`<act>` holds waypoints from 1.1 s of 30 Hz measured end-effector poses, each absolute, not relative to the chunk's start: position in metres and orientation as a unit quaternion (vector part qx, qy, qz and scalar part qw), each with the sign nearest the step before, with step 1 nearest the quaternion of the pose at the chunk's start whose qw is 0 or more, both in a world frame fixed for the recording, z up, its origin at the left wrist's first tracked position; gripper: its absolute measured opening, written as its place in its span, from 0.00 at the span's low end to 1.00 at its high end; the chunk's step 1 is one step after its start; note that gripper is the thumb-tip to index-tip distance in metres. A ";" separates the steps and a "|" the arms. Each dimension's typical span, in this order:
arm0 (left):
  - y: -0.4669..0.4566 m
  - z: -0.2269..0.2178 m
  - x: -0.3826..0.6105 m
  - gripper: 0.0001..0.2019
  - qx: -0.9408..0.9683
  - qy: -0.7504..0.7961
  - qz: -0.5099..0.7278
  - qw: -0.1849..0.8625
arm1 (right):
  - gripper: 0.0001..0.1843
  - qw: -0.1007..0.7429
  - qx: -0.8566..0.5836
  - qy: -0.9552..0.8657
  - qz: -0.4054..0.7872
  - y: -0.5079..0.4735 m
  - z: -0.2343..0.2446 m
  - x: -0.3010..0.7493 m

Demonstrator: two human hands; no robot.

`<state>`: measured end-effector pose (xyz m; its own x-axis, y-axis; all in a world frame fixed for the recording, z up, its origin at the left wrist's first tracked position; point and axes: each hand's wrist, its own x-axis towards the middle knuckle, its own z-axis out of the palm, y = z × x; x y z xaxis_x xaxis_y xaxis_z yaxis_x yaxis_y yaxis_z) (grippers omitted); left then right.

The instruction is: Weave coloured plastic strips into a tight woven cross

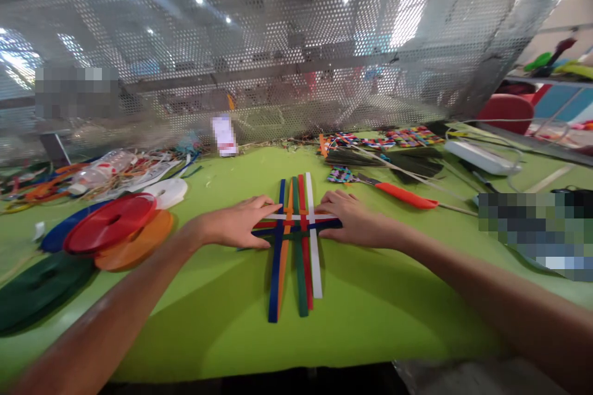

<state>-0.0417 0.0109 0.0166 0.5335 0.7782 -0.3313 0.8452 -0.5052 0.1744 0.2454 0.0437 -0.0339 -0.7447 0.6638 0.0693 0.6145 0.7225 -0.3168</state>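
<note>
Several coloured strips [296,259] lie side by side on the green table [370,321], running away from me: blue, orange, green, red and white. Shorter strips cross them near the far end, woven into a small lattice [296,221]. My left hand [241,222] rests at the lattice's left side, its fingers stretched flat on the ends of the cross strips. At the right side my right hand [354,219] does the same, fingertips pressed on the strip ends. Neither hand lifts anything.
Rolls of strip lie at the left: red [109,222], orange [139,247], dark green [37,287], blue and white. An orange-handled tool [403,195] lies right of the lattice. Woven pieces [412,136] sit at the back. A perforated metal screen [278,62] rises behind the table.
</note>
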 end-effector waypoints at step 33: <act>0.010 -0.027 -0.042 0.32 0.881 0.443 0.062 0.153 | 0.31 0.162 -0.322 -0.917 0.174 0.049 -0.061 0.243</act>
